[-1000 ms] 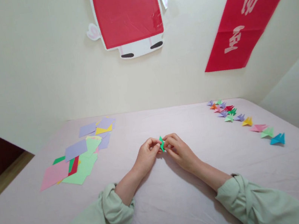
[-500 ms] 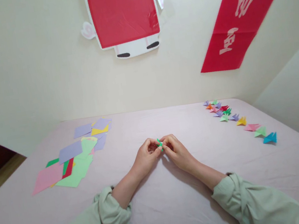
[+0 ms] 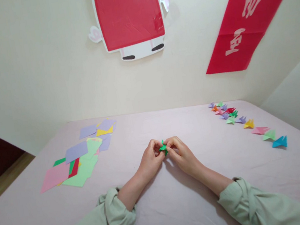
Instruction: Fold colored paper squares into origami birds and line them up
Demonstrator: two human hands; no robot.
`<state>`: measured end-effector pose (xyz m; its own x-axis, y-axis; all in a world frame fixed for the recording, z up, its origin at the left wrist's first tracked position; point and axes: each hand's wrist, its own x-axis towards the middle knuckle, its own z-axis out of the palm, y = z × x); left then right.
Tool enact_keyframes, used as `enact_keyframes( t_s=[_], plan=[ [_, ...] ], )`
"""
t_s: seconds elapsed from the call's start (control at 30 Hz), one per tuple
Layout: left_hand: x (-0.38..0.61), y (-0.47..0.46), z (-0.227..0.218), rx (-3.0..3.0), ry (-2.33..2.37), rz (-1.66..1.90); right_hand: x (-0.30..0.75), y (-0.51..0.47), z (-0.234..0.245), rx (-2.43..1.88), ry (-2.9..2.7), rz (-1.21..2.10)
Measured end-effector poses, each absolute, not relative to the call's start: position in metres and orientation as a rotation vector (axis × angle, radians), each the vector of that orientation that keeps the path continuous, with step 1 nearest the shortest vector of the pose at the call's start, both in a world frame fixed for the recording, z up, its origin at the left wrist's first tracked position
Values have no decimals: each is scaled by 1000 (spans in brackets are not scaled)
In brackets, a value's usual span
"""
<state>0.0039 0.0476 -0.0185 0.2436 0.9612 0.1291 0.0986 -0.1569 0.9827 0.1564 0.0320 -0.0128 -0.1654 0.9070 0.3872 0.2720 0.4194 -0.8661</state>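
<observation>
Pink cloth-covered table [image 3: 183, 210] unchanged | loose coloured sheets [image 3: 80, 160] far left, row of folded pieces [image 3: 243, 120] far right, neither touched | left hand [image 3: 151, 161] and right hand [image 3: 183, 155] met mid-table, fingertips pinched narrow | green folded paper [image 3: 163, 148] held between them, upright a second earlier, now flatter; I judged the crease worked further.

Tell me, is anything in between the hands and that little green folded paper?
Nothing visible is. The left hand and the right hand both pinch the green folded paper directly, one from each side. The flat coloured sheets and the row of folded pieces lie off to the sides.
</observation>
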Motion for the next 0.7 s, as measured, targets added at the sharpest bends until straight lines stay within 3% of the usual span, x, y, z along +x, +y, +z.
enact_keyframes(
  t_s=[0.7],
  plan=[
    [-2, 38, -8, 1897, 1245, 955, 151, 25, -2, -1210, -1739, 791]
  ],
)
